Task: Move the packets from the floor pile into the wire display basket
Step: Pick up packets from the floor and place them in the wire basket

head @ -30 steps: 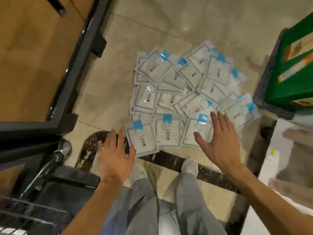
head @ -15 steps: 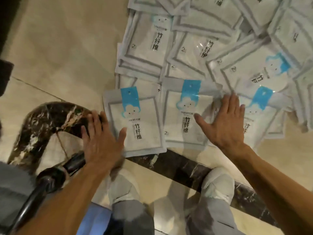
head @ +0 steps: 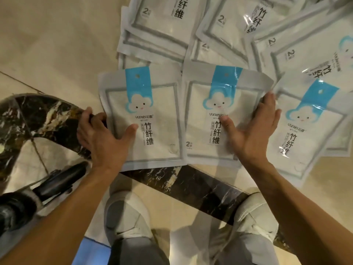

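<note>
Left hand (head: 104, 139) pinches the near-left packet (head: 145, 119) at its left edge, thumb on top; right hand (head: 254, 131) clamps the middle packet (head: 215, 115) at its right edge. Both lie at the floor pile (head: 219, 35) front. Probably light, floppy, slick film; grip edges.

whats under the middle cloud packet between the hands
Its top edge overlaps a plain packet behind it. The near edge of the middle packet lies on the dark marble strip. Whether more packets lie beneath is hidden.
</note>
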Motion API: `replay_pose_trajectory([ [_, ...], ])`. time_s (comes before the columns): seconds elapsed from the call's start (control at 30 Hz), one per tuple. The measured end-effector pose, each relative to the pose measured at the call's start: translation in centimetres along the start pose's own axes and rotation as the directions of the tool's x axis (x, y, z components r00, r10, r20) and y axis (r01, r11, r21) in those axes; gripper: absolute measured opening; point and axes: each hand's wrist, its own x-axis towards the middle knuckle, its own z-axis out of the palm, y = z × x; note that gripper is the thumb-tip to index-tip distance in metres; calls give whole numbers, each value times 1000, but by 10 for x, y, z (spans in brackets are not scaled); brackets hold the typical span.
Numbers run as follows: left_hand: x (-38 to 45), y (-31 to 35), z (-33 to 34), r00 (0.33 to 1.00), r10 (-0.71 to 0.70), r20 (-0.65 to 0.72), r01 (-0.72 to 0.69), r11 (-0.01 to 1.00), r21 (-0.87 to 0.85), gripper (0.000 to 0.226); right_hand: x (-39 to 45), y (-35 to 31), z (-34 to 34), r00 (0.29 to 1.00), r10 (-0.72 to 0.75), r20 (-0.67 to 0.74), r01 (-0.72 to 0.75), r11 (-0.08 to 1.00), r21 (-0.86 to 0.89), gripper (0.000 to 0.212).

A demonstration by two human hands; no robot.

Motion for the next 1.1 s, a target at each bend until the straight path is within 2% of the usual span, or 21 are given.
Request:
replay_pose_trajectory([
  [0.13,10,20,-20,990,-102,97,109,991,-76,69,10,-1,-5,1000,16,21,-17,999,46,90],
  [0.2,12,28,-29,978,-128,163,168,950,-263,60,16,-5,-12,997,61,54,-67,992,106,82],
  [0.27,11,37,-39,962,-142,233,235,865,-444,48,21,-12,-24,993,88,76,-99,982,159,67],
  [0.33,12,44,-49,950,-141,279,269,824,-499,40,26,-23,-40,980,132,152,-176,926,334,49],
  [0.4,13,52,-64,941,-125,315,284,796,-534,38,29,-38,-61,948,161,274,-285,815,506,35],
  [0.53,10,79,-109,934,-74,349,291,723,-626,45,42,-64,-101,932,198,305,-343,756,558,24],
  [0.67,6,106,-161,910,-30,414,324,676,-662,42,61,-91,-159,909,250,334,-406,708,578,25],
  [0.87,-7,164,-259,894,-31,446,360,642,-677,37,87,-147,-268,859,220,462,-474,684,555,17],
  [0.93,-13,184,-296,885,-16,466,378,610,-697,41,91,-170,-308,836,228,500,-499,695,518,19],
  [1.0,-20,209,-336,871,27,491,387,580,-717,49,93,-196,-351,802,248,543,-545,676,496,30],
  [1.1,-39,251,-410,861,35,508,417,524,-743,58,91,-249,-430,788,249,564,-565,657,500,31],
])
